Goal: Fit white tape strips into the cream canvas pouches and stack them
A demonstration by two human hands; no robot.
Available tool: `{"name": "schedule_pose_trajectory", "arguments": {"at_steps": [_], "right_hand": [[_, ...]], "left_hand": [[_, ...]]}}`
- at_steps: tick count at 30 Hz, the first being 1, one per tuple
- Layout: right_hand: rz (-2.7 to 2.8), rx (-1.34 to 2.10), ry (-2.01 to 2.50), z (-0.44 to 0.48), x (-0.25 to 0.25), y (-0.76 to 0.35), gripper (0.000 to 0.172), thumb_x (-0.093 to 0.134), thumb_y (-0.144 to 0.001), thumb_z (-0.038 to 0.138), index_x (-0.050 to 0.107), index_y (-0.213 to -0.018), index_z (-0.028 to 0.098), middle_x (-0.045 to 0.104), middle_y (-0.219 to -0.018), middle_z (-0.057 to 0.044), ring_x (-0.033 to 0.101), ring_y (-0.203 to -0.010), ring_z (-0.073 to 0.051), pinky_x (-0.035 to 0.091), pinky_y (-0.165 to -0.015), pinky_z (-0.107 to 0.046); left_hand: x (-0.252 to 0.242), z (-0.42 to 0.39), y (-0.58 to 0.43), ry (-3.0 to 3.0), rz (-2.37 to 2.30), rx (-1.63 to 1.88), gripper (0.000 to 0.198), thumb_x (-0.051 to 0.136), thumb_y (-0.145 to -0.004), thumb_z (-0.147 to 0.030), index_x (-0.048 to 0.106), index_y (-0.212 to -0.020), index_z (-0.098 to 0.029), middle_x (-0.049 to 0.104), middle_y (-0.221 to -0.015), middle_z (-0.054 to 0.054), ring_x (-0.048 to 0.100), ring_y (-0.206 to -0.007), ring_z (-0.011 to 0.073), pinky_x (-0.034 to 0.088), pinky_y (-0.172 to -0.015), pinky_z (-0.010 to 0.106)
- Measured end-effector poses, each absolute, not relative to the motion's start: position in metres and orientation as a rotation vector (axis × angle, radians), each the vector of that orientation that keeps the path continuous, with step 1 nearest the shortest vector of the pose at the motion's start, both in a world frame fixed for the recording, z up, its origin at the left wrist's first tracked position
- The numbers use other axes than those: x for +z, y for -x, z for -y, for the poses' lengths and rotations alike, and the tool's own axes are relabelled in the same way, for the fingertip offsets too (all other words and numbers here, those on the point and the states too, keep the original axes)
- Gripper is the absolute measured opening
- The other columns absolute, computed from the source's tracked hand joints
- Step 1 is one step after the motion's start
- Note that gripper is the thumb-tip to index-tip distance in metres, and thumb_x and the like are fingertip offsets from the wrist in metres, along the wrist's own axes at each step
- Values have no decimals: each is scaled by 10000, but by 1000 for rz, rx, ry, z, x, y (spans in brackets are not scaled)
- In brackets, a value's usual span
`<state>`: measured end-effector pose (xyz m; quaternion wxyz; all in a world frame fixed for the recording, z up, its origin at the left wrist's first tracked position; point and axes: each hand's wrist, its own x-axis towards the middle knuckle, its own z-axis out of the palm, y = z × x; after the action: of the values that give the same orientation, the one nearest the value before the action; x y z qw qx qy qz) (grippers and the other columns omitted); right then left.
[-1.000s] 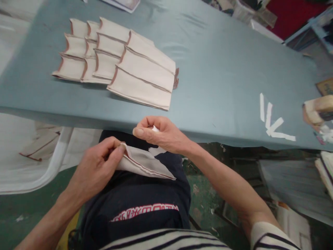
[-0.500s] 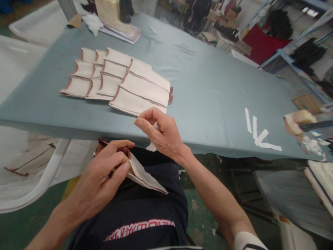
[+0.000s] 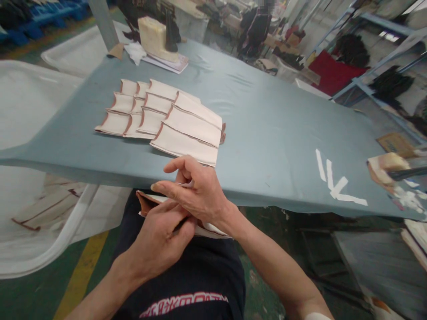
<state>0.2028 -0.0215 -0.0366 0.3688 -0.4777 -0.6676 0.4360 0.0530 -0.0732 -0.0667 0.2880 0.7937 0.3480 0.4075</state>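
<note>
My left hand (image 3: 163,235) is closed on a cream fabric piece (image 3: 147,204) with brown edging, held over my lap at the table's front edge. One end of the piece gapes, showing a brown inside; its middle is hidden by my hands. Crossing just above, my right hand (image 3: 203,193) has its thumb and forefinger apart, while the other fingers curl around a white strip (image 3: 187,183), mostly hidden. Beyond my hands, several similar cream pieces (image 3: 191,126) with brown edges lie in overlapping rows on the blue-green table (image 3: 267,146).
White strips (image 3: 330,178) lie on the table at right, near a yellowish block (image 3: 390,166). Another foam-like block (image 3: 153,38) stands at the back left. White bins (image 3: 71,235) flank the table's left side; one contains more cream pieces (image 3: 46,204). A person (image 3: 255,26) is in the background.
My right hand has come down and left, from above the table edge to over my left hand. The left hand has shifted right with the fabric piece. The camera view has tilted slightly.
</note>
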Motion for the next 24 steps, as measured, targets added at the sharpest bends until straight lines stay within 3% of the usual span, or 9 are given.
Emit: {"name": "schedule_pose_trajectory", "arguments": {"at_steps": [2,5,9,12,14,19,21,24], "right_hand": [[1594,1229,1182,19,-43,-201,496,917,-945,688,722,-1070,249,489,-646,118,466,-618,-131,353,-619,-293],[1388,1396,1116,7,-53,-203,618,876,-919,822,684,-1006,241,434,-637,123,382,-586,-111,284,-561,-280],[1149,1413,1145,-13,-64,-219,746,861,-827,948,599,-889,252,476,-650,105,366,-559,-91,272,-528,-263],[1063,1352,1247,-11,-73,-238,794,821,-792,1004,640,-895,238,496,-640,106,346,-521,-83,262,-508,-255],[1123,1336,1338,4,-79,-250,826,770,-819,1028,713,-912,209,547,-644,81,396,-535,-94,306,-524,-254],[1389,1575,1342,63,-85,-263,856,553,-1035,987,781,-799,197,761,-799,-49,645,-759,-187,516,-722,-302],[1360,1644,1251,79,-85,-259,849,509,-1069,966,751,-775,207,749,-816,-48,658,-804,-210,544,-784,-329],[1257,1567,1231,90,-85,-248,752,648,-1032,915,704,-772,212,661,-759,-7,576,-736,-185,513,-723,-312]], "left_hand": [[-65,81,-54,-2117,-876,1104,307,553,-1044,-81,673,-804,-232,758,-777,-5,732,-705,171,568,-693,254],[-62,90,-52,-2059,-827,1096,326,558,-1077,-89,658,-800,-228,736,-759,-14,712,-668,141,536,-656,231],[-64,94,-47,-1969,-846,1084,299,575,-1081,-94,707,-848,-229,858,-918,25,828,-791,153,604,-729,209],[-68,95,-43,-1951,-863,1066,298,589,-1073,-94,731,-848,-227,910,-1070,75,895,-971,203,663,-864,235],[-70,94,-42,-1940,-887,1053,308,593,-1083,-113,746,-838,-222,909,-1109,97,896,-1027,224,670,-894,250],[-73,90,-44,-1906,-887,1029,321,592,-1071,-112,751,-813,-219,784,-839,17,770,-734,155,584,-698,209],[-75,90,-45,-1903,-862,1005,314,596,-1065,-99,742,-813,-215,781,-848,12,759,-733,150,575,-699,212],[-80,92,-46,-1916,-839,946,312,595,-1080,-104,743,-826,-210,791,-874,19,760,-757,155,572,-714,229]]}}
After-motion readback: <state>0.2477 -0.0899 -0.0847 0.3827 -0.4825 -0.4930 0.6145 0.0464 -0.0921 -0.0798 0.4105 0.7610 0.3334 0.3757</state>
